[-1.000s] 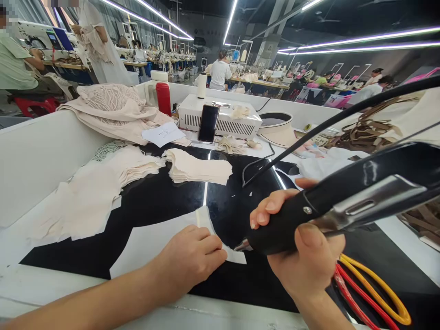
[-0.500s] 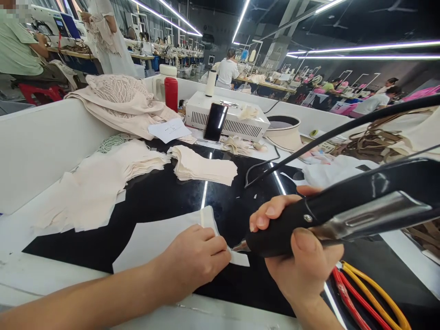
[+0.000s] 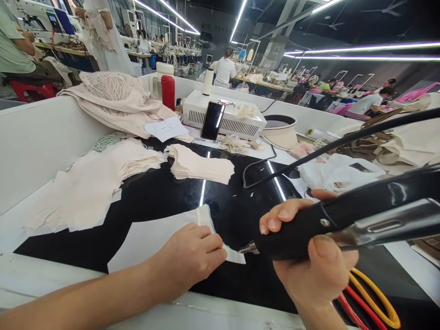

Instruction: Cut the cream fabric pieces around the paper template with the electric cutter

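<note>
- Right hand [image 3: 319,256], right of the white panel [image 3: 147,240], wraps the black tool [image 3: 288,236], thumb along its metal lever, presumably to steer the tapered tip near the panel's narrow end; contact is unclear.
- Red-and-yellow handles [image 3: 375,285], smooth loops, lie right of the panel.
- Left hand [image 3: 192,254] curls over the panel's curved edge, apparently pinching and steadying it; the fingertips' grip is partly hidden.
- White panel itself, thin and matte, lies flat on the glossy black worktop [image 3: 147,199].
- Cream cloth pile [image 3: 92,188], left of the panel, and smaller stack [image 3: 202,166], beyond it, show layered edges.
- Phone [image 3: 212,121], farther beyond the panel, stands tilted before a vented metal-looking box [image 3: 192,113], perhaps for support.
</note>
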The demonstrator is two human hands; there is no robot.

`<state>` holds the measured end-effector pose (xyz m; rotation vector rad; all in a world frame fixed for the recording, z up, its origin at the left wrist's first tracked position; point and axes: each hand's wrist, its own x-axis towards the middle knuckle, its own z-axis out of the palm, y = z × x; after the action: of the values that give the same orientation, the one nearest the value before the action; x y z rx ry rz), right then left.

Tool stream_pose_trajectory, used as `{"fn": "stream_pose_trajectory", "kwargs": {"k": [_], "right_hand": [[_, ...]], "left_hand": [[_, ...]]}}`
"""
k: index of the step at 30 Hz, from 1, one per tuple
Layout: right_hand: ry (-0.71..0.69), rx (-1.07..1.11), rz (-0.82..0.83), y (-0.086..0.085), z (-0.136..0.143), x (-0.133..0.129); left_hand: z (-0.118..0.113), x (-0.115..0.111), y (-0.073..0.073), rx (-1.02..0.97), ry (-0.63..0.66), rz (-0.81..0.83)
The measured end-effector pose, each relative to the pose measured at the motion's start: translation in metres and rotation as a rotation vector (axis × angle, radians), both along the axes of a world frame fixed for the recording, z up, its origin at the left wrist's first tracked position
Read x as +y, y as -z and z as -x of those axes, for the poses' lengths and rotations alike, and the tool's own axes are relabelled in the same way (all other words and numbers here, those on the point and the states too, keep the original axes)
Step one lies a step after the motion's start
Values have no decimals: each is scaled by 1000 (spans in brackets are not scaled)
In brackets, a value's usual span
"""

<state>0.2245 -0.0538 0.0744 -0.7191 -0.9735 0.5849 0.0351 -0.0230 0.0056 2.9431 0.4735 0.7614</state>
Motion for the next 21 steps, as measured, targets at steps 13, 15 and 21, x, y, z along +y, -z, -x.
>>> {"fn": "stream_pose_trajectory", "kwargs": {"k": [13,15,21], "right_hand": [[-95,85,-19,-1,11,-8],[-97,80,-12,2,14,-8],[-87,15,15,2,16,-9]], "left_hand": [[2,1,1,57,-7,19],[1,1,1,47,-11,13],[2,1,1,8,5,8]]}}
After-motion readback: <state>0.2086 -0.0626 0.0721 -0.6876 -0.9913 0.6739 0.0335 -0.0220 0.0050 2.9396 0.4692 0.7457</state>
